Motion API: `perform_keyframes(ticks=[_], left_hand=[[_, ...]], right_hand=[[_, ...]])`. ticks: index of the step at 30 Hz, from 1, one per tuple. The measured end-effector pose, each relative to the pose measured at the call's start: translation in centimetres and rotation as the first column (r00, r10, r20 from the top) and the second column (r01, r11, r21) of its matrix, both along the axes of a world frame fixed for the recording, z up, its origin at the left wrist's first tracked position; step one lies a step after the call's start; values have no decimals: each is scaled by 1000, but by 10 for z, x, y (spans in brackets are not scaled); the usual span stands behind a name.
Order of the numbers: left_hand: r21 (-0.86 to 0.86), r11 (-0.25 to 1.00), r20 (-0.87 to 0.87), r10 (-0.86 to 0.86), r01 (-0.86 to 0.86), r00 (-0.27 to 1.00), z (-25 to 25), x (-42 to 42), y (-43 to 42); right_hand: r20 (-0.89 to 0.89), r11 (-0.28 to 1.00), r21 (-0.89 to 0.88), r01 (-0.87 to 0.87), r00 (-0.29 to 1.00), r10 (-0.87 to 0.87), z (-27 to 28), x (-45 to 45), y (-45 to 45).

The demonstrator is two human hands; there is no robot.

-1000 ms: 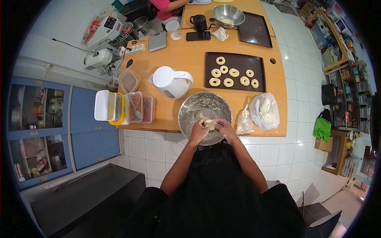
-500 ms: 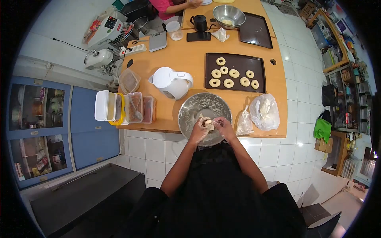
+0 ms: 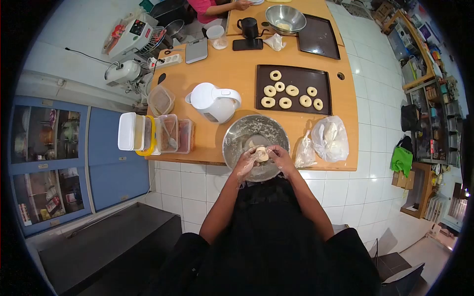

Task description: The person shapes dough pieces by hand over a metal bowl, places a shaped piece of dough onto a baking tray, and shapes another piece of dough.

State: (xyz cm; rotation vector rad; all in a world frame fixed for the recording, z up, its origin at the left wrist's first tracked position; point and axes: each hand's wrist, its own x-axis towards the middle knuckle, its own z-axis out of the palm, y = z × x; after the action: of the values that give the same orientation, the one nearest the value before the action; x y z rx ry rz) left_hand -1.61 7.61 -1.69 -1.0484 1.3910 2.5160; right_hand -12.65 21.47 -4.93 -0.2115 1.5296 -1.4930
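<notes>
A small pale piece of dough (image 3: 262, 155) is held between my two hands, over a large metal mixing bowl (image 3: 234, 134). My left hand (image 3: 248, 162) is dusted with flour and closed on the dough's left side. From the right, the fingers of my right hand (image 3: 280, 159) pinch its other edge. Flour and dough residue coat the inside of the bowl, which sits at the table's front edge. On a dark baking tray (image 3: 316, 79) beyond it lie several ring-shaped dough pieces (image 3: 292, 91).
Left of the bowl stand a white electric kettle (image 3: 212, 101) and plastic containers (image 3: 168, 133). Plastic bags (image 3: 330, 139) lie to the right. Farther back are a black gooseneck kettle (image 3: 249, 27), a scale (image 3: 196, 51), another metal bowl (image 3: 285, 19) and a person's arm (image 3: 222, 9).
My fingers have shifted slightly around the dough, and more of its pale surface shows between them. The things on the table have stayed in place.
</notes>
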Motion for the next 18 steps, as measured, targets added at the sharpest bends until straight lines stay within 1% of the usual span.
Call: perform_keyframes(ticks=[2, 5, 7, 10, 13, 14, 16, 17, 18], left_hand=[[20, 1000, -20, 0, 0, 1000, -5, 2, -1], [-9, 1000, -30, -28, 28, 999, -11, 4, -3], [-44, 999, -27, -28, 27, 999, -8, 4, -2], [-193, 975, -42, -117, 107, 992, -3, 3, -3], [-311, 940, -13, -155, 143, 988, 1, 3, -3], [-297, 947, -3, -127, 120, 992, 1, 2, -2], [-271, 960, 16, -70, 72, 997, -4, 2, 0], [-262, 962, 33, -72, 78, 997, -7, 3, 1], [-254, 964, 50, -74, 84, 996, -10, 4, 1]], right_hand=[[46, 1000, 1, -8, 999, 8, 9, 2, -1], [72, 999, -44, -7, 997, 10, -6, 7, -3], [42, 999, -50, -5, 999, 7, 4, 6, -3], [-9, 1000, -12, -21, 1000, 21, 4, 5, -3], [-62, 999, 16, -34, 997, 35, 12, 4, -3], [-79, 999, 21, -36, 996, 38, 17, 4, -3], [-147, 995, 37, -91, 984, 95, 3, 5, -1], [-181, 992, 45, -119, 976, 126, -3, 6, -1], [-157, 991, 44, -124, 979, 130, -1, 7, -1]])
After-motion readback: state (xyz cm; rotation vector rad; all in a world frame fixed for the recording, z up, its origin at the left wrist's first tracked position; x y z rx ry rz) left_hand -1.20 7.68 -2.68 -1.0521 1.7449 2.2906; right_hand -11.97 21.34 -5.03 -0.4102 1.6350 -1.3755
